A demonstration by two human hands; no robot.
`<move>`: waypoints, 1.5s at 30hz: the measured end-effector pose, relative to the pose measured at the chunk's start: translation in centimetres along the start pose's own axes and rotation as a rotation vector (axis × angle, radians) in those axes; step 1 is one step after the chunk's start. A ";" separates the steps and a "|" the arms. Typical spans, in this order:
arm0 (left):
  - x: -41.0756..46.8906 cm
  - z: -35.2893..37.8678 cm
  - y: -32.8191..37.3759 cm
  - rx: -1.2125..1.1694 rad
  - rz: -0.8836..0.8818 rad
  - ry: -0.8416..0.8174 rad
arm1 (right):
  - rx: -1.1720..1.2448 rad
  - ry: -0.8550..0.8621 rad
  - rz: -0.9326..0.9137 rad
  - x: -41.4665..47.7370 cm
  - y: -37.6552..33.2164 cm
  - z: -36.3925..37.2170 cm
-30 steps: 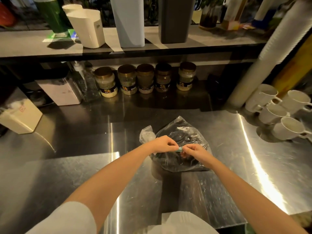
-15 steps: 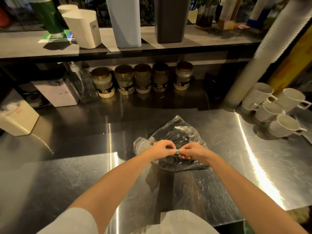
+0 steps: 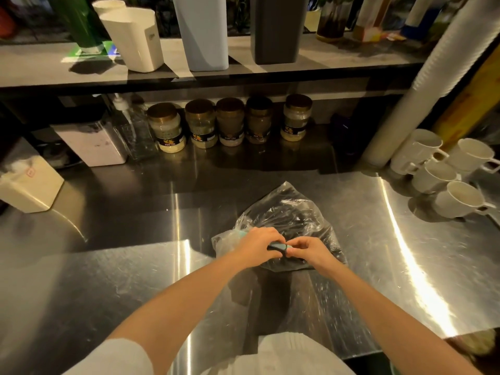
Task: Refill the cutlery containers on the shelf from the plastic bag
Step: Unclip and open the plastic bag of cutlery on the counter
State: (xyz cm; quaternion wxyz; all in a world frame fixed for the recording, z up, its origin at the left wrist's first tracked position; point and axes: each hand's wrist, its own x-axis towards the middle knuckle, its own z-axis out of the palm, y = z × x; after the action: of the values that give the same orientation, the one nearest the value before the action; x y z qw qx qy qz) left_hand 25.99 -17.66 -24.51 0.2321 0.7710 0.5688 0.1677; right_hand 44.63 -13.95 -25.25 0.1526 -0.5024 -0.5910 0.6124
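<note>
1. The left hand (image 3: 257,246) and right hand (image 3: 308,249) meet, fingers curled, both pinching a teal band (image 3: 280,247) at the neck of the bag (image 3: 297,212).
2. The bag is clear with dark contents and lies on the steel surface (image 3: 405,266).
3. Jars (image 3: 230,121) line the back.
4. Above, the shelf (image 3: 338,56) carries tall containers (image 3: 201,31): white, pale blue and dark grey.

Five lidded jars (image 3: 230,121) line the back of the steel counter (image 3: 121,280) at twelve o'clock. White mugs (image 3: 435,175) cluster at two o'clock, beside a leaning stack of paper cups (image 3: 433,71). A clear pump bottle (image 3: 138,133) stands at eleven o'clock.
</note>
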 end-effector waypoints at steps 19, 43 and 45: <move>0.2 2.2 0.9 -0.084 -0.095 0.092 | 0.035 0.050 0.111 0.2 -0.9 0.3; 0.5 1.5 0.6 -0.066 -0.046 0.010 | -0.194 -0.063 0.115 0.7 -2.6 0.1; 0.5 1.4 0.4 -0.074 -0.048 -0.002 | -0.207 -0.066 0.122 0.7 -2.5 0.1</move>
State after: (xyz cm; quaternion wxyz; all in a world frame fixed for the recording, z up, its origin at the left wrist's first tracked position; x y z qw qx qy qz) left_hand 27.18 -17.49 -25.45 0.2648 0.7483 0.5803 0.1822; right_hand 43.17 -12.83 -23.35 0.0427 -0.5301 -0.6241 0.5724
